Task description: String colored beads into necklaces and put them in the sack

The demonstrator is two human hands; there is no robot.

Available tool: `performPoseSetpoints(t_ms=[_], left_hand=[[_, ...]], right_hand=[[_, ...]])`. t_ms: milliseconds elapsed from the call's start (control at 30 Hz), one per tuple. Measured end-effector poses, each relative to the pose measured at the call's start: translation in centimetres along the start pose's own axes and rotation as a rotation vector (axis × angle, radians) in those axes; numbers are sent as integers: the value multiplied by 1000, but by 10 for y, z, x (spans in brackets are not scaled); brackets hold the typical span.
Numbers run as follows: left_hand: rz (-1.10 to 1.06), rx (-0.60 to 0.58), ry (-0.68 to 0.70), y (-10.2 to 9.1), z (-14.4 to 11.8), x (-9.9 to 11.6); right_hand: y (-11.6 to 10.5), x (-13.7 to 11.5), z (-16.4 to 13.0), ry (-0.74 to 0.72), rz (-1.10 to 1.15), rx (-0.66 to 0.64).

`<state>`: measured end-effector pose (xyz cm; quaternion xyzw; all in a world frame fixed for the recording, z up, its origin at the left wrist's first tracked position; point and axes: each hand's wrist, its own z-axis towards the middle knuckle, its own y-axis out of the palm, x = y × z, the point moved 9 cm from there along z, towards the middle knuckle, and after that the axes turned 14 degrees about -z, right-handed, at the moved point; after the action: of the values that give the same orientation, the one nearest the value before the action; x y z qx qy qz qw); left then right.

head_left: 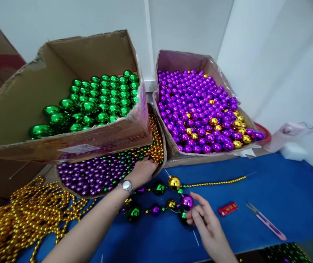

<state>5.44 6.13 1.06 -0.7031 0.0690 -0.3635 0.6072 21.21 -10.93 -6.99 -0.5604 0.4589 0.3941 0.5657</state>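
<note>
My left hand (145, 170), with a watch (127, 186) on its wrist, reaches into the low box of small beads (99, 171) below the green-ball box. Its fingertips are over the gold beads and mostly hidden. On the blue cloth, my right hand (204, 219) has its fingers closed at the end of a bead strand (155, 209), beside a large purple bead (186, 202). Large green, gold and purple beads, with smaller ones between, make up this strand. A gold bead (174, 182) and a thin gold bead chain (216, 181) lie just behind it.
Cardboard boxes hold green balls (104, 95) and purple balls (194, 106) mixed with some gold ones. Gold bead chains (14, 215) are heaped at left. A red packet (228, 209) and pink thread snips (267, 223) lie on the blue cloth (290, 190) at right.
</note>
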Motion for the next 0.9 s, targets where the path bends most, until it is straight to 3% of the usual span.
performPoseSetpoints(t_ms=[200, 333, 500, 567, 900], left_hand=[[-273, 110, -16, -11, 2, -4], [-596, 199, -52, -18, -13, -4], [-1554, 272, -252, 1, -35, -7], [-1794, 277, -306, 8, -40, -3], [-1913, 302, -343, 11, -45, 4]], right_hand=[[0, -2, -4, 10, -9, 1], [-1, -3, -4, 12, -23, -7], [3, -7, -2, -9, -53, -17], [5, -8, -2, -16, -64, -27], [4, -17, -2, -20, -63, 11]])
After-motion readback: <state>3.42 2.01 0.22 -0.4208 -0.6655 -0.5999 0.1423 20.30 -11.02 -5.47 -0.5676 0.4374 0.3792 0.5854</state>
